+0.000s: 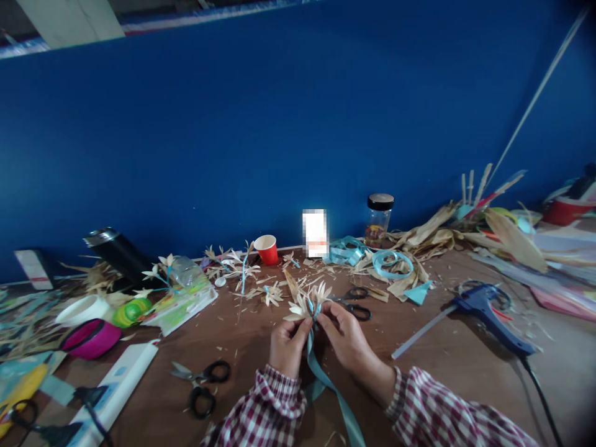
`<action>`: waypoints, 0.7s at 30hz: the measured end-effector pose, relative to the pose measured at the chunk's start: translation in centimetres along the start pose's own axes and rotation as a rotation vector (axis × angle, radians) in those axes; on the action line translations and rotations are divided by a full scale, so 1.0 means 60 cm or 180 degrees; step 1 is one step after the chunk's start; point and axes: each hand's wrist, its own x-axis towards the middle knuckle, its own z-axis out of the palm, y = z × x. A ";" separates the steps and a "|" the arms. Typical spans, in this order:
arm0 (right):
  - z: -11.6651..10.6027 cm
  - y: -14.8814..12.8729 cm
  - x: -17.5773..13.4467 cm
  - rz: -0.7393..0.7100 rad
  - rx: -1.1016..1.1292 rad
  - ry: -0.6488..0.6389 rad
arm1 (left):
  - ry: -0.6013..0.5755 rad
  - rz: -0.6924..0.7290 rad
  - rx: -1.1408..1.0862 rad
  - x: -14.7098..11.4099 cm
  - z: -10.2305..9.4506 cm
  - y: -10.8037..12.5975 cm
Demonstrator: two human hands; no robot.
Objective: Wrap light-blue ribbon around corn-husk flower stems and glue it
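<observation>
Both hands [289, 346] [348, 340] — fingertips pinched together on a pale husk flower [300, 304] and blue ribbon [321, 374]

Pale flower [320, 294] upright, blue ribbon [321, 371] trailing below.

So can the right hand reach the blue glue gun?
Probably yes: nothing seems to stand between the right hand and the blue glue gun, though that hand is busy holding the pale flower.

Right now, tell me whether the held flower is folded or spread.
Spread: the flower fans its pale petals outward beyond the left hand and right hand.
</observation>
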 end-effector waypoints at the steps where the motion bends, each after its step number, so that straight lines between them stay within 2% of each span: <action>1: 0.000 0.001 0.000 -0.0011 -0.0008 0.0007 | -0.0013 -0.0002 0.0037 0.000 -0.001 -0.001; 7: 0.005 0.010 -0.002 0.0108 0.0074 0.0085 | -0.0249 -0.0005 0.0346 0.002 -0.007 -0.002; 15: 0.008 0.006 -0.003 0.0033 0.0153 0.0186 | -0.0277 0.0142 0.0315 0.002 -0.005 0.004; 21: 0.008 0.012 -0.002 0.0082 0.0259 0.0141 | -0.0389 0.0073 0.0164 0.001 -0.003 0.011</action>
